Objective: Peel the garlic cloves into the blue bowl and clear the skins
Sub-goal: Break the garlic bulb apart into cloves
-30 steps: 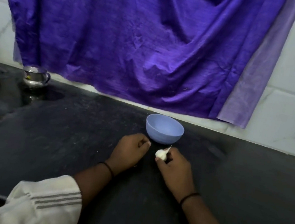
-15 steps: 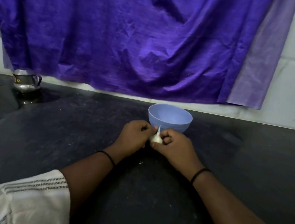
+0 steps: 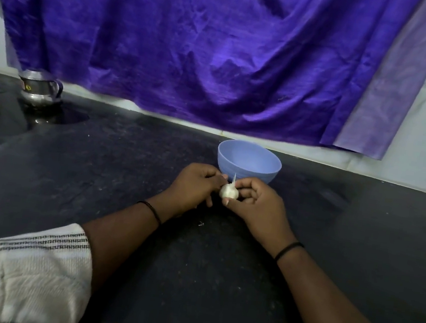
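— Where is the garlic bulb [image 3: 229, 191] at this moment?

— It is in the middle of the black countertop [image 3: 125, 166], held just above the surface, on the near side of the blue bowl [image 3: 249, 160]. The right hand [image 3: 260, 207] has its fingers and thumb curled round the bulb, and the thin stem tip points up toward the bowl.

— And the left hand [image 3: 195, 186]?

— Its fingers are curled too, and the fingertips meet the bulb on its left side – they seem to pinch at the skin, but how firm the grip is I cannot tell.

— What is in the bowl?

— The part of the inside that shows is only blue.

— What else is there?

— A purple cloth [image 3: 193, 46] hangs on the tiled wall behind the counter. Far left stands a small steel pot [image 3: 39, 87] with a handle. Each wrist has a thin black band, and a white striped sleeve [image 3: 32, 268] covers the left arm near the camera.
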`<state>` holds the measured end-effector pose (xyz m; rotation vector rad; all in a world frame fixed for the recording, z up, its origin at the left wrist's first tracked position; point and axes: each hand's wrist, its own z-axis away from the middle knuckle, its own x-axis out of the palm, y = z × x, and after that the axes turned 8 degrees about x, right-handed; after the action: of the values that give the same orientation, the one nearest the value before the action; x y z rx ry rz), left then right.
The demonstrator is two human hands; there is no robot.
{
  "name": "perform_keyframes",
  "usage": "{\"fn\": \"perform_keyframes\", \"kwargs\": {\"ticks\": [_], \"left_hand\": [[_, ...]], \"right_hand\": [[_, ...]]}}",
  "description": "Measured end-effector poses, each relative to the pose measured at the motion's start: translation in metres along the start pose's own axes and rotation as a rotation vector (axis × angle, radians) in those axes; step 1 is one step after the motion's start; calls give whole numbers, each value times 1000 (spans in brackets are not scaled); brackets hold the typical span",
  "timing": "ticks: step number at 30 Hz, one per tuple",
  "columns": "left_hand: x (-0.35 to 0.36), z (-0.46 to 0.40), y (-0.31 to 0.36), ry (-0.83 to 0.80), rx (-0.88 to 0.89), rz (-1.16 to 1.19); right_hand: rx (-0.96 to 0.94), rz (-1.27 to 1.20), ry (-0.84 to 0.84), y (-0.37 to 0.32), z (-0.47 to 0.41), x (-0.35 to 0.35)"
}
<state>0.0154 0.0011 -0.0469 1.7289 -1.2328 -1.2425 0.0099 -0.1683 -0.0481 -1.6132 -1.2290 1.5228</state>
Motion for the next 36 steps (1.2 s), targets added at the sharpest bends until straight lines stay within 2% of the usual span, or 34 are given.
{"fn": "perform_keyframes", "kwargs": {"ticks": [8,17,25,32,36], "left_hand": [[3,0,5,12,-13,21],[-7,-1,3,-129,48,65],[-11,-3,3,-61,102,86],[-15,-4,2,-168,-13,223],[-11,-5,3,-178,-18,147]], "right_hand": [[4,-39,-6,3,-4,2],[22,-129,-33,3,-6,0],[82,-243,-41,7,-12,0],[100,-395,-115,2,-10,-1],[45,-401,-76,0,-9,-4]]}}
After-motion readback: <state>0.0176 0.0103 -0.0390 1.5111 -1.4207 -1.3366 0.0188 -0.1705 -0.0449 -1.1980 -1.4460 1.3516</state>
